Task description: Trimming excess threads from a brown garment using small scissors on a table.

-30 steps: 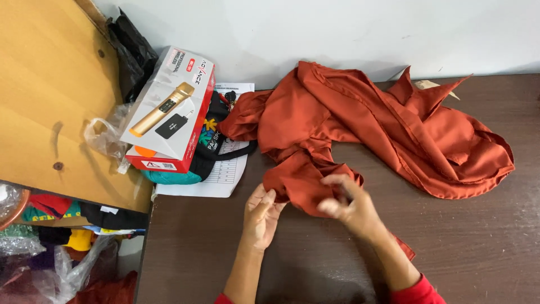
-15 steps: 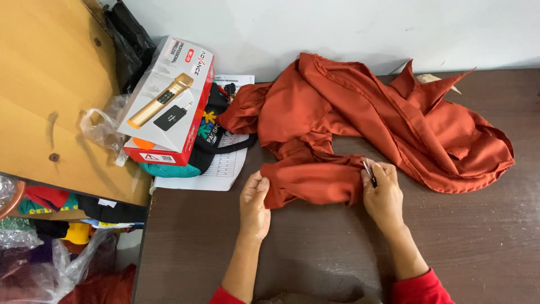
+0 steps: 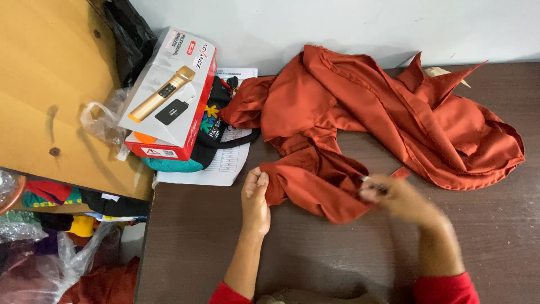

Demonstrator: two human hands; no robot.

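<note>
**Two hands on a rust-orange garment at the front of a dark tabletop**

A rust-orange garment lies crumpled across the dark brown tabletop, spread from the middle of the back edge toward the right edge, with a folded part drawn toward the front edge, where the person sits.

The left hand rests on the tabletop at the left end of that folded part. Its fingers are curled together and pinch the edge of the cloth. The right hand is at the right end of the same fold, blurred by motion. Its fingers look closed on the cloth, though the blur hides how firmly. Something small and pale shows at its fingertips; what it is cannot be told. Both forearms come in from the front edge, each with a red sleeve at the bottom of the view.

At the back left corner of the tabletop a white and red box showing a gold microphone sits tilted on a dark bag, with a printed sheet of paper under them. A clear plastic bag and a black plastic bag lie beside the box on a pale wooden board that runs along the left edge. Below the board, clothes and plastic bags are piled.
</note>
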